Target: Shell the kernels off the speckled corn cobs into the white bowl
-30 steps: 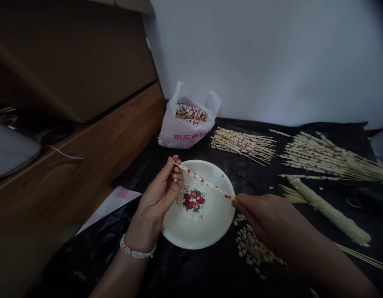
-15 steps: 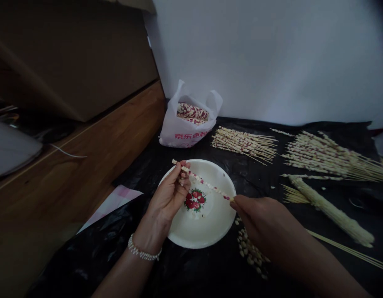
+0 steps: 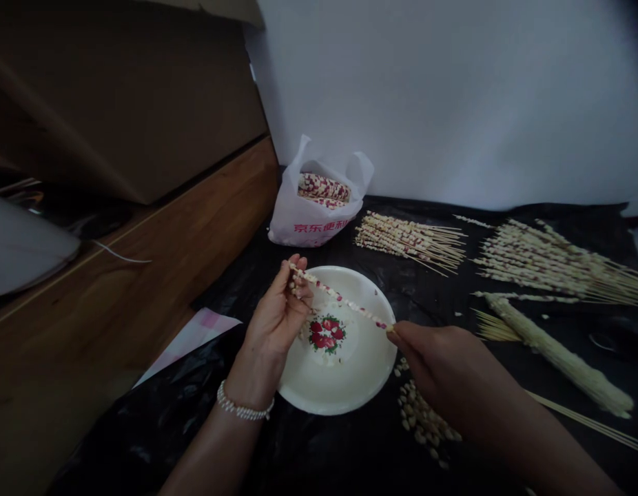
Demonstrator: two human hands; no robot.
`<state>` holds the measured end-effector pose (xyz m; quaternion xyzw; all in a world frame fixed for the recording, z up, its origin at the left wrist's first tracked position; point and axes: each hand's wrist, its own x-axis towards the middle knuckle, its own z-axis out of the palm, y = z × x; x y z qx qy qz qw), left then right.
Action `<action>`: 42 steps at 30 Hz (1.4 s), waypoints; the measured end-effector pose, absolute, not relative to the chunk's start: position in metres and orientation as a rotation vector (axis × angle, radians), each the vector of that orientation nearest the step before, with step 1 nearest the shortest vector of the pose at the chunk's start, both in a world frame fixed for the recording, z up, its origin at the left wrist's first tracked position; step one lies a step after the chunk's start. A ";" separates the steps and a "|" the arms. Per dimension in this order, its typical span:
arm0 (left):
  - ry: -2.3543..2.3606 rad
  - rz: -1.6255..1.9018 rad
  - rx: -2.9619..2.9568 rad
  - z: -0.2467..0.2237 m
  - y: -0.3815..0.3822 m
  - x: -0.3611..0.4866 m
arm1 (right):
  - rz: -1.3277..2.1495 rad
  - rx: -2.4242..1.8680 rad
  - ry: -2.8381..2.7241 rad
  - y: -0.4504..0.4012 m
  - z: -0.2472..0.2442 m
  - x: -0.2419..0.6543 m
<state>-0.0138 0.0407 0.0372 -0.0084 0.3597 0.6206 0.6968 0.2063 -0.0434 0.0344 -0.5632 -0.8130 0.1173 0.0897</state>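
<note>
The fingers of the left hand [image 3: 276, 322] and right hand [image 3: 440, 355] pinch a slender, knobbly kernel skewer [image 3: 340, 298] above a smooth, round bowl [image 3: 350, 382].

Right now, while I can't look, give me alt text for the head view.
The left hand and right hand hold a kernel-threaded skewer slantwise over a white bowl. Beyond it are a white bag holding speckled cobs and two bundles of threaded skewers; to its right lie loose kernels and a pale cob.

Black plastic sheet [image 3: 324, 455] bearing white bowl [image 3: 360, 372], bag [image 3: 291, 220], skewers [image 3: 536, 265], cob [image 3: 561, 355], loose kernels [image 3: 422, 417]
</note>
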 end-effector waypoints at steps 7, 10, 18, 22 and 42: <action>0.828 1.485 0.076 0.030 0.038 -0.009 | 0.384 -1.645 -2.412 -0.045 0.033 0.201; 0.839 1.495 0.098 0.028 0.036 -0.006 | 0.398 -1.626 -2.397 -0.045 0.031 0.200; 0.858 1.506 0.171 0.025 0.036 0.001 | 0.470 -1.626 -2.316 -0.039 0.030 0.201; 0.804 1.318 0.034 0.025 0.037 0.000 | 0.554 -1.730 -2.230 -0.029 0.027 0.207; 0.866 0.965 0.116 0.032 0.020 0.011 | 0.593 -1.675 -1.563 0.066 0.018 0.297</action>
